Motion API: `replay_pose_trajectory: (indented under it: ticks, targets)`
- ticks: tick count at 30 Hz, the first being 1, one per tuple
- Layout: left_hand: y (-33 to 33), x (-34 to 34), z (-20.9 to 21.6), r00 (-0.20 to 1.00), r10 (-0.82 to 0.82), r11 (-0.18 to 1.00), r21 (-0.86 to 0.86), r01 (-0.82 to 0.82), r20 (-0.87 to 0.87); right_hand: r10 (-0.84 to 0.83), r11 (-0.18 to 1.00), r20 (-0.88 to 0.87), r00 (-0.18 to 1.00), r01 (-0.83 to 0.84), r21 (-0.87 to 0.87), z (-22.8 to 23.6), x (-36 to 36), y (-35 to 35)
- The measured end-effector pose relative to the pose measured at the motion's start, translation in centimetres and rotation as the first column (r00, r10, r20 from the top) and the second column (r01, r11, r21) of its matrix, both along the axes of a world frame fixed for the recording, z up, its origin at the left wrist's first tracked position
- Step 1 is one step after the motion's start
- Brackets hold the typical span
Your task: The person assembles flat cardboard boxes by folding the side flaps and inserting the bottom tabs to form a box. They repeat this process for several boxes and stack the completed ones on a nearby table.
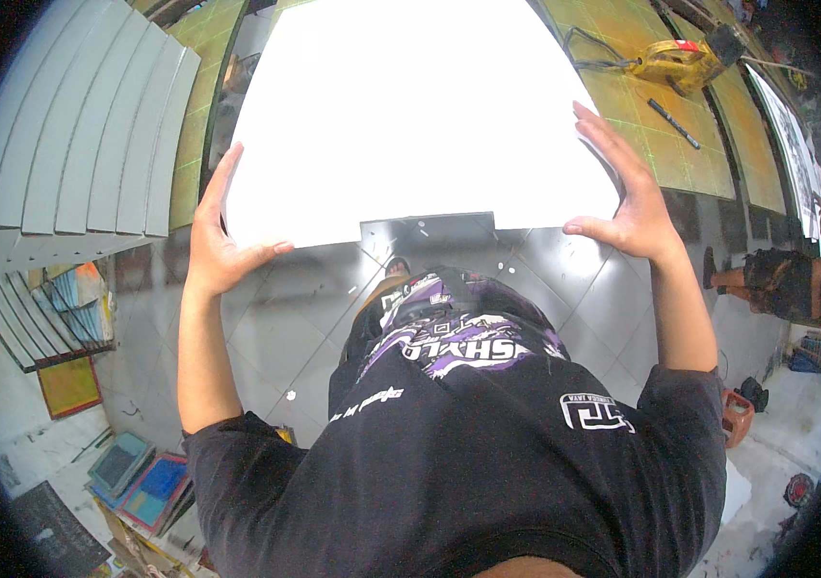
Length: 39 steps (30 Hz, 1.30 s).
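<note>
A large, bright white sheet or panel (401,125) lies in front of me, with a rectangular notch cut in its near edge. It is too bright to tell whether it is one sheet or a stack. My left hand (218,241) grips its near left corner, fingers along the side edge and thumb at the near edge. At the near right corner, my right hand (637,212) holds the panel the same way, with its fingers reaching up the right side. Part of the left fingers is hidden.
Several grey panels (83,125) stand in a row on the left. On the green-yellow table (612,106) at right lie a yellow corded power tool (680,65) and a black marker (673,123). Another person (786,284) is at far right. Framed screens (155,491) lean at lower left.
</note>
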<state>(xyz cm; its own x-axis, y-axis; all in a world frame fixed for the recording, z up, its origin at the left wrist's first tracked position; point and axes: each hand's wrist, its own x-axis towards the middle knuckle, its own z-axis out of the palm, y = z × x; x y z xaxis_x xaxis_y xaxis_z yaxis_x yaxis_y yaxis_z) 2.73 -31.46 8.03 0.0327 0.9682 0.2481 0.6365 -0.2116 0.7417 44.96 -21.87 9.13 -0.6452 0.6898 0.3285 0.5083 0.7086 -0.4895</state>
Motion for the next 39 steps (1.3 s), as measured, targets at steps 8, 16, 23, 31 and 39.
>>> replay_pose_trajectory:
  ticks: [8,16,23,31,39]
  targets:
    - [0.7,1.5,-0.9,0.965,0.249,0.940,0.261,-0.219,-0.085,-0.132,0.941,-0.166,0.977,0.176,0.288,-1.8,-1.3,0.3]
    - [1.3,1.3,-5.4,0.933,0.325,0.863,0.453,-0.225,-0.157,-0.182,0.889,-0.224,0.957,0.258,0.378,-5.2,-2.4,0.2]
    - [1.0,1.5,-5.4,0.935,0.305,0.894,0.393,-0.216,-0.181,-0.180,0.928,-0.216,0.960,0.238,0.287,-6.0,-2.3,-0.1]
    - [0.8,0.7,-7.2,0.965,0.208,0.914,0.382,-0.133,-0.161,-0.193,0.929,-0.210,0.958,0.247,0.274,-7.0,-2.2,-0.4]
    - [0.5,0.1,-8.4,0.956,0.195,0.923,0.370,-0.103,-0.220,-0.296,0.898,-0.052,0.954,0.297,0.325,-7.8,-1.9,-1.1]
